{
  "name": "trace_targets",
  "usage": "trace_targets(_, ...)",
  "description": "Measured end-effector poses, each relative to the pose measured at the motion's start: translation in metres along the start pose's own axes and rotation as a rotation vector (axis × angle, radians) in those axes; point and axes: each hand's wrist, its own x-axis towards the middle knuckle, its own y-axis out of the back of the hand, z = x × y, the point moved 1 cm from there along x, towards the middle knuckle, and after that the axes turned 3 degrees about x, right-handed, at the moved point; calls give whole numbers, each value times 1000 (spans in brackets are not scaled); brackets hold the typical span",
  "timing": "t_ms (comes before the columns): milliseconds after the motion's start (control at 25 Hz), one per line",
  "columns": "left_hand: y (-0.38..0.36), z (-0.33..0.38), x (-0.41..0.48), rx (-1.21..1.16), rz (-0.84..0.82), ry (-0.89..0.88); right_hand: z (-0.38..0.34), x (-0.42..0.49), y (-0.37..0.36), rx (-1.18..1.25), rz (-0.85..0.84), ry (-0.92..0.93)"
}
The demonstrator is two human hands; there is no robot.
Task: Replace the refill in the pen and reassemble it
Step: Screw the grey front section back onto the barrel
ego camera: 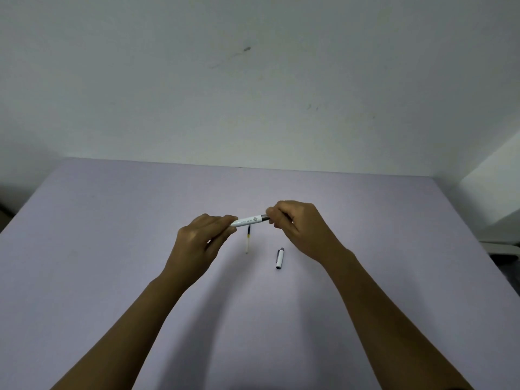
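A white pen barrel [249,221] with a small printed mark is held level above the table between both hands. My left hand [199,240] pinches its left end. My right hand [298,225] closes around its right end, where a dark metal ring shows; the tip part is hidden in my fingers. A thin refill [248,240], dark at the far end and pale toward me, lies on the table just below the barrel. The white pen cap [279,258] with a dark end lies on the table to the right of the refill.
The lilac table [112,249] runs back to a pale wall [253,94]. A white object [501,246] sits past the table's right edge.
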Motion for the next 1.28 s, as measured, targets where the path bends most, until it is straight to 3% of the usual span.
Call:
trace_targets(120, 0, 0, -1, -11, 2, 3, 0, -2, 1, 74, -45, 20)
trace_targets(280, 1, 1, 2, 22, 11, -10, -1, 0, -1, -70, 40, 139)
trace_targets(480, -3, 0, 3, 22, -2, -24, 3, 7, -4, -213, 45, 98)
trace_targets(680, -11, -7, -5, -1, -17, 22, 12, 9, -12, -129, -59, 3)
trace_targets(840, -18, -16, -8, -17, -21, 102, 36, 9, -9, 130, 117, -235)
trace_targets(960, -21, -22, -10, -6, -9, 154, 79, 10, -20, -9, 230, -420)
trace_targets(1160, -34, -27, -12, -24, -48, 223, 150, -14, -73, -239, -18, -629)
trace_targets(1280, -38, -28, -9, -29, -75, 235, 164, -24, -99, -227, -73, -735)
